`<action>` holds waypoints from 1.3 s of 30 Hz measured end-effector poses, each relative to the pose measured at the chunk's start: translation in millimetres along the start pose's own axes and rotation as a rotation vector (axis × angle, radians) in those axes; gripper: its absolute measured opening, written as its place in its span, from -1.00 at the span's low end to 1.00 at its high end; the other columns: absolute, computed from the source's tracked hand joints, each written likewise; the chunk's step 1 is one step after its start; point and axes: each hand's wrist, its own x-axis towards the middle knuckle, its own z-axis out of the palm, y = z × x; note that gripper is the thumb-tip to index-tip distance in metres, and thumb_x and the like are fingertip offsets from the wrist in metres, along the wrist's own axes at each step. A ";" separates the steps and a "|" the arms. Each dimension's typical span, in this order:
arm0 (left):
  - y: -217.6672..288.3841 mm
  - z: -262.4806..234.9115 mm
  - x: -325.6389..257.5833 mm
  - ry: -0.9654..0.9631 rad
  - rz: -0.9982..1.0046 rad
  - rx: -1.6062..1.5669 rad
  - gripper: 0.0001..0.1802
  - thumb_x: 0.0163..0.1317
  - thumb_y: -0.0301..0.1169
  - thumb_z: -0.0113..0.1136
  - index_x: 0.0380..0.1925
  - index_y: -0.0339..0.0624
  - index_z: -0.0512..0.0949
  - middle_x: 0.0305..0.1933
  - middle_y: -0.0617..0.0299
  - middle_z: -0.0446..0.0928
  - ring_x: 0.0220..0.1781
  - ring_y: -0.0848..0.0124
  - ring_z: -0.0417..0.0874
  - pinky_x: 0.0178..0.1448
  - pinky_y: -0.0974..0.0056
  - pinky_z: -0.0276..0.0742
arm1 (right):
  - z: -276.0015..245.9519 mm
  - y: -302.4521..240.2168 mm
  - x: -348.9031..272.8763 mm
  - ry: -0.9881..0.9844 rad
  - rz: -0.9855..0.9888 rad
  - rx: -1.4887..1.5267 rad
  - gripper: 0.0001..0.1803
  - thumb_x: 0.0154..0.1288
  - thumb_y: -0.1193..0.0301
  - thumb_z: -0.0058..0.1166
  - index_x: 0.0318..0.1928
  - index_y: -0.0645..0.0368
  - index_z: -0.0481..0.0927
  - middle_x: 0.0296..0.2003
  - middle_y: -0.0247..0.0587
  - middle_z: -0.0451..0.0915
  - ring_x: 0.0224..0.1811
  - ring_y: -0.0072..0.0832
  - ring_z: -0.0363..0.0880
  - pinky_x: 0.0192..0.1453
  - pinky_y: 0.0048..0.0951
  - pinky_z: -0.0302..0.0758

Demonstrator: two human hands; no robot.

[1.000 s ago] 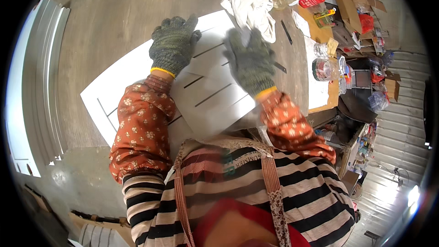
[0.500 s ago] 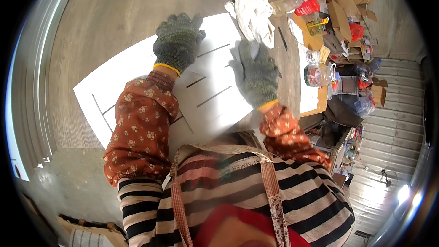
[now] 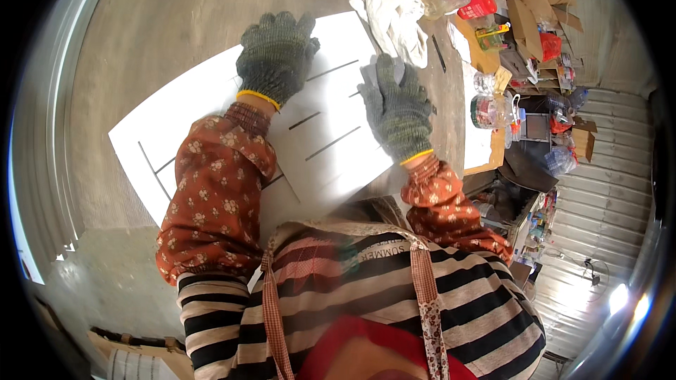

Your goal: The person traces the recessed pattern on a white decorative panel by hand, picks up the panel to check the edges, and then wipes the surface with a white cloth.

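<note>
A large white panel (image 3: pixel 331 109) with dark slots or lines lies on the wood-grain table. My left hand (image 3: pixel 276 53), in a dark green knit glove with a yellow cuff, rests flat on its far part, fingers somewhat apart. By the panel's right edge is my right hand (image 3: pixel 401 109) in a matching glove, its fingers stretched forward over a flat grey piece (image 3: pixel 399 70). That piece shows beside and between the fingers; the palm hides the rest, and its kind is unclear. My left sleeve covers part of the panel.
A crumpled white cloth (image 3: pixel 394 17) lies beyond my right hand, with a thin dark stick (image 3: pixel 439 54) beside it. Several bottles, including a clear jug (image 3: pixel 487 111), stand along the right side. Cardboard boxes (image 3: pixel 528 21) are farther right. The wood-grain table (image 3: pixel 162 14) extends left.
My right hand, blurred before, now shows sharply, with its fingers a little more spread; the grey piece remains under it. The left hand stays flat on the panel. The whole view has shifted slightly.
</note>
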 end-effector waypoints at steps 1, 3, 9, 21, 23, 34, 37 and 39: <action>-0.5 -0.2 0.2 0.002 0.012 0.001 -0.56 0.33 -0.13 0.08 0.17 0.04 0.43 0.00 0.14 0.56 0.04 0.14 0.53 0.08 -0.04 0.48 | 6.2 1.1 5.1 0.047 -0.062 -0.048 -0.45 0.34 0.02 -0.03 0.26 -0.07 0.35 0.09 -0.02 0.37 -0.03 0.00 0.49 -0.01 0.02 0.47; 3.1 1.2 1.0 -0.015 0.011 -0.005 -0.55 0.33 -0.13 0.08 0.18 0.05 0.43 0.00 0.13 0.56 0.04 0.14 0.53 0.09 -0.04 0.48 | 15.5 1.0 29.7 0.107 -0.122 -0.032 -0.45 0.36 0.00 -0.07 0.26 -0.06 0.34 0.04 0.00 0.42 -0.01 -0.02 0.50 0.01 0.02 0.48; 1.8 6.8 1.1 -0.001 -0.003 0.015 -0.55 0.36 -0.11 0.03 0.20 0.05 0.42 0.02 0.14 0.55 0.07 0.14 0.52 0.13 -0.03 0.46 | 8.9 -4.8 44.1 0.048 -0.107 0.047 -0.49 0.36 0.00 -0.06 0.22 -0.07 0.40 0.09 0.04 0.43 0.07 -0.01 0.48 0.06 -0.03 0.50; 7.9 3.1 3.3 -0.075 -0.024 0.041 -0.54 0.37 -0.10 0.01 0.22 0.03 0.40 0.07 0.14 0.52 0.12 0.14 0.49 0.17 -0.06 0.42 | 19.7 1.9 48.9 0.077 -0.085 0.029 -0.54 0.38 0.05 -0.08 0.21 -0.12 0.38 0.12 -0.04 0.39 0.10 -0.08 0.44 0.00 -0.13 0.55; 4.3 -0.9 2.5 -0.056 -0.026 0.045 -0.55 0.37 -0.11 0.01 0.20 0.02 0.41 0.06 0.15 0.52 0.11 0.14 0.50 0.17 -0.06 0.43 | 25.6 11.4 30.0 0.221 -0.263 0.032 -0.61 0.38 0.11 -0.07 0.16 -0.11 0.42 0.14 -0.10 0.37 0.13 -0.08 0.41 -0.01 -0.12 0.55; 7.8 -4.6 4.5 -0.109 -0.041 -0.039 -0.57 0.34 -0.16 0.06 0.18 0.00 0.44 0.04 0.13 0.54 0.10 0.13 0.51 0.18 -0.03 0.41 | 30.4 29.0 78.5 0.113 -0.443 -0.031 -0.54 0.43 0.05 -0.14 0.23 -0.08 0.40 0.24 -0.04 0.39 0.01 0.06 0.50 0.06 0.01 0.49; 7.6 -2.2 3.7 -0.059 -0.052 -0.017 -0.55 0.33 -0.15 0.07 0.20 0.01 0.43 0.05 0.12 0.54 0.10 0.12 0.51 0.20 -0.04 0.39 | 5.0 0.3 62.9 -0.104 -0.260 0.003 -0.34 0.40 -0.11 -0.19 0.38 -0.09 0.27 0.20 0.10 0.38 0.00 0.01 0.54 0.10 -0.02 0.48; 9.2 -7.4 3.7 -0.085 -0.053 -0.046 -0.53 0.34 -0.15 0.06 0.21 0.01 0.42 0.08 0.12 0.53 0.12 0.12 0.50 0.22 -0.04 0.38 | 5.6 11.6 68.8 -0.138 -0.260 0.190 -0.42 0.44 -0.05 -0.22 0.32 -0.05 0.35 0.18 0.07 0.39 0.02 -0.01 0.54 0.10 -0.02 0.48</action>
